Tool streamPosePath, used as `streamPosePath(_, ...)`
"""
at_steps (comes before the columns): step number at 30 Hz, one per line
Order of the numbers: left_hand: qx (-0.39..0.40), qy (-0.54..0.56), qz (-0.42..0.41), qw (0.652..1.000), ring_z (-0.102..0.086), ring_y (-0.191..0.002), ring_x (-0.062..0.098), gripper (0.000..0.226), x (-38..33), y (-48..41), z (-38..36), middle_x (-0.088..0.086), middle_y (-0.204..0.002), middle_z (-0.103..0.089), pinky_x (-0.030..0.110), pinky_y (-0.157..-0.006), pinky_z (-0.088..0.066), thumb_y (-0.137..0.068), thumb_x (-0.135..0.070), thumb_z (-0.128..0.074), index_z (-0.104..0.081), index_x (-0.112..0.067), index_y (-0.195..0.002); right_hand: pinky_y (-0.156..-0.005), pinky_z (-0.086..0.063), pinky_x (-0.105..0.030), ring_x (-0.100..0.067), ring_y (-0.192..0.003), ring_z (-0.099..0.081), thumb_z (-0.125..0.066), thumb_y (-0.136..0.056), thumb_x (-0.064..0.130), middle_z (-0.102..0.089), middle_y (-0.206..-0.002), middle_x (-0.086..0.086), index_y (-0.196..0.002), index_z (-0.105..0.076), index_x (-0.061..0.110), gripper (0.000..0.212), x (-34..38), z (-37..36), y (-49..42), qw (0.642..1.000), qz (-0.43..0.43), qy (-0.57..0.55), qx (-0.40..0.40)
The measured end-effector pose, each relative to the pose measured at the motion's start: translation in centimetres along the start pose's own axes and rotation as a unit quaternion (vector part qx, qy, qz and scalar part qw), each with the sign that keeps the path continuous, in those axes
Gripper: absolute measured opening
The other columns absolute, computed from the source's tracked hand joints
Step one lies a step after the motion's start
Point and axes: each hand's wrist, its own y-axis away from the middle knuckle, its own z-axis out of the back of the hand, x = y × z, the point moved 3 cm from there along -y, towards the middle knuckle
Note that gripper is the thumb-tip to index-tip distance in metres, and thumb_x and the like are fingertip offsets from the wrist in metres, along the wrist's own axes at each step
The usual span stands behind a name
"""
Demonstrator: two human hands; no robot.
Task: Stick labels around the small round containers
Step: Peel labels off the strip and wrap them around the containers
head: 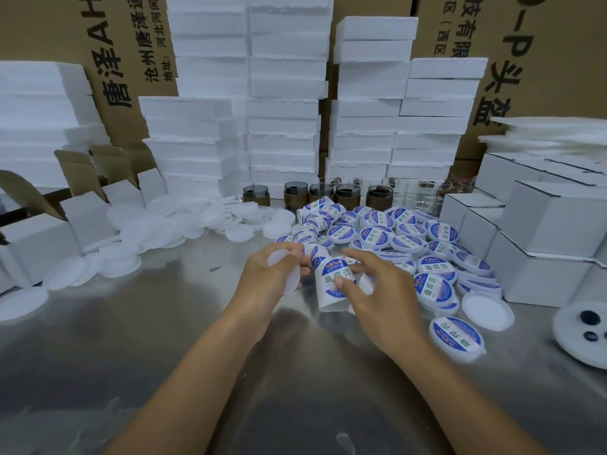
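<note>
My left hand (272, 270) grips a plain white round lid or container (289, 277), its fingers curled round the rim. My right hand (371, 290) pinches a strip of blue-and-white labels (331, 280) on white backing, thumb on a label. The strip runs from a curled roll of labels (320, 211) further back down to the steel table (164, 339). A heap of labelled round containers (407, 244) lies to the right of my hands. One labelled container (458, 336) and one upturned white lid (486, 310) sit nearer, at the right.
Unlabelled white discs (184, 224) are scattered at the left. Stacks of white foam blocks (282, 126) and cardboard cartons (124, 60) line the back. Dark glass jars (341, 193) stand in a row. White boxes (542, 244) are piled at the right, open boxes (85, 205) at the left.
</note>
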Motion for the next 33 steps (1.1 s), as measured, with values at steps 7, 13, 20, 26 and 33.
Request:
streamPosePath(7,0.061,-0.136,-0.063,0.987,-0.06,-0.07,-0.002,0.018,0.5,0.0,-0.5,-0.014,-0.079,-0.068,0.015,-0.06,-0.045,-0.081,-0.011,-0.068,-0.071,-0.028,-0.076,-0.106,-0.026,-0.044,-0.004,-0.099,-0.053,-0.069,-0.08,0.034,-0.054,-0.085,0.025,-0.113,-0.059,0.043,0.036,-0.2,-0.1,0.1,0.997,0.046,0.054,0.011)
streamPosePath(13,0.097,-0.182,-0.066,0.976,-0.06,-0.066,-0.003,0.018,0.6,0.0,-0.6,-0.018,-0.071,-0.068,0.014,-0.06,-0.041,-0.083,-0.024,-0.068,-0.072,-0.033,-0.068,-0.108,-0.017,-0.037,-0.004,-0.103,-0.051,-0.075,-0.074,0.035,-0.062,-0.094,0.022,-0.103,-0.065,0.037,0.031,-0.2,-0.2,0.2,0.995,0.06,0.077,0.006)
streamPosePath(20,0.105,-0.205,-0.052,0.972,-0.057,-0.059,0.003,0.026,0.8,0.1,-0.8,-0.007,-0.061,-0.064,0.014,-0.053,-0.041,-0.085,-0.036,-0.064,-0.068,-0.034,-0.06,-0.108,-0.003,-0.026,-0.001,-0.097,-0.05,-0.077,-0.072,0.032,-0.057,-0.085,0.023,-0.087,-0.06,0.036,0.023,-0.1,-0.4,0.2,0.992,0.077,0.099,0.035)
streamPosePath(26,0.111,-0.212,-0.05,0.97,-0.056,-0.054,0.001,0.027,0.9,0.0,-0.6,-0.009,-0.055,-0.062,0.009,-0.05,-0.04,-0.087,-0.025,-0.064,-0.07,-0.025,-0.06,-0.112,0.002,-0.029,0.007,-0.088,-0.04,-0.073,-0.076,0.026,-0.052,-0.079,0.025,-0.076,-0.048,0.041,0.03,0.1,-0.4,0.4,0.989,0.099,0.093,0.066)
streamPosePath(33,0.076,-0.178,-0.021,0.981,-0.054,-0.056,0.006,0.028,1.2,-0.3,-0.3,-0.007,-0.057,-0.061,0.017,-0.055,-0.043,-0.089,-0.023,-0.061,-0.069,-0.022,-0.062,-0.11,-0.003,-0.033,0.003,-0.109,-0.041,-0.066,-0.079,0.026,-0.056,-0.103,0.022,-0.078,-0.057,0.035,0.012,1.1,0.4,0.8,0.985,0.135,0.072,0.077)
